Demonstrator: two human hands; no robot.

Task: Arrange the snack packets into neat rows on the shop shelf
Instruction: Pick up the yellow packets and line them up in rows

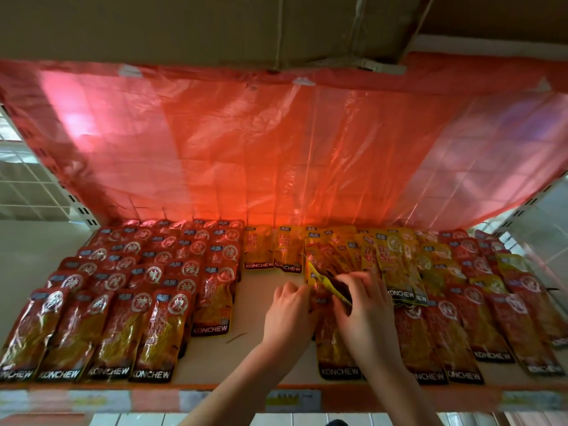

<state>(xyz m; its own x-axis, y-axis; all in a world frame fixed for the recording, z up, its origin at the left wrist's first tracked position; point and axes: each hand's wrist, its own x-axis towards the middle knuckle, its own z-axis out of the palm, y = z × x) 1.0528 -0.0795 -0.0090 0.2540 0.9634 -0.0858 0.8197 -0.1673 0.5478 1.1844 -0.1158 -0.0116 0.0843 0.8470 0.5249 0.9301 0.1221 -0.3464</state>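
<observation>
While both hands work mid-shelf, I log the layout. The shelf (246,358) runs across the view, its pale board bare in a strip between the packet groups. Left block: red packets (123,302) lie in overlapping rows, labels facing up, front row at the shelf edge. At the back centre, two yellow packets (272,250) lie side by side, apart from the rest. To their right, a looser pile of yellow packets (396,265) overlaps unevenly, some tilted. Further right and along the front, more red packets (461,333) lie in rows, with a few yellow ones mixed in at the far right.

The left hand (289,315) has its fingers curled against the left edge of a red packet (335,348) lying under both hands; I cannot tell whether it actually grasps that packet or only presses it. The right hand (359,312) pinches a yellow packet (322,282) that is lifted on edge, tilted, just above the packets beneath, at the left edge of the loose pile.

A red plastic sheet (276,149) hangs behind the shelf. Cardboard (184,26) sits above. A price strip (292,399) runs along the shelf front, blurred. A thin dark sliver (236,337) lies on the bare board.
</observation>
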